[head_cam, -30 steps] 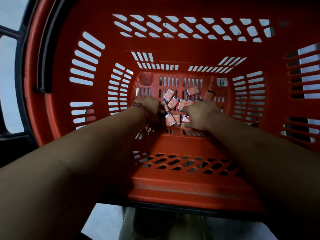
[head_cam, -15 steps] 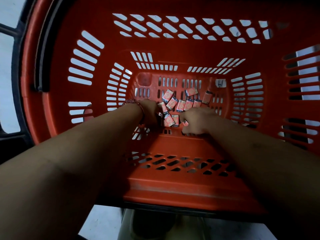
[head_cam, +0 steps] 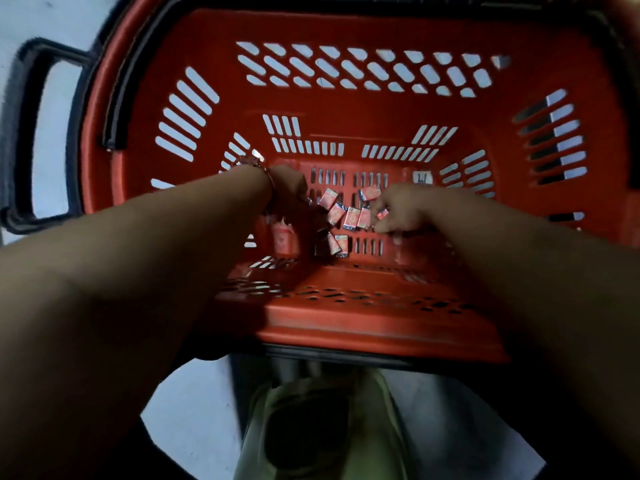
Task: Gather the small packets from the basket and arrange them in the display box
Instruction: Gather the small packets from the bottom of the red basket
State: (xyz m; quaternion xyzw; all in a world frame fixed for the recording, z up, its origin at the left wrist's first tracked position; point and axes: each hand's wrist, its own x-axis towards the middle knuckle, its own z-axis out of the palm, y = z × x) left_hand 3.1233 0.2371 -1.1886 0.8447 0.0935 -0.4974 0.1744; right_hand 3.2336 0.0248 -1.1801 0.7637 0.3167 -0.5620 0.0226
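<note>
A: Head view, status?
B: Small packets [head_cam: 350,216] lie loose on the floor of the red basket [head_cam: 346,109]. Both hands are down inside.
A: Fingers?
B: Left hand [head_cam: 291,195], bracelet [head_cam: 258,164] on the wrist: fingers curled down at the pile's left edge, grip too blurred to tell. Right hand [head_cam: 405,211]: fingers narrow, pinching a single packet [head_cam: 382,213].

Packets [head_cam: 351,218] lie in the basket [head_cam: 346,109] between left hand [head_cam: 291,192] and right hand [head_cam: 401,209].
</note>
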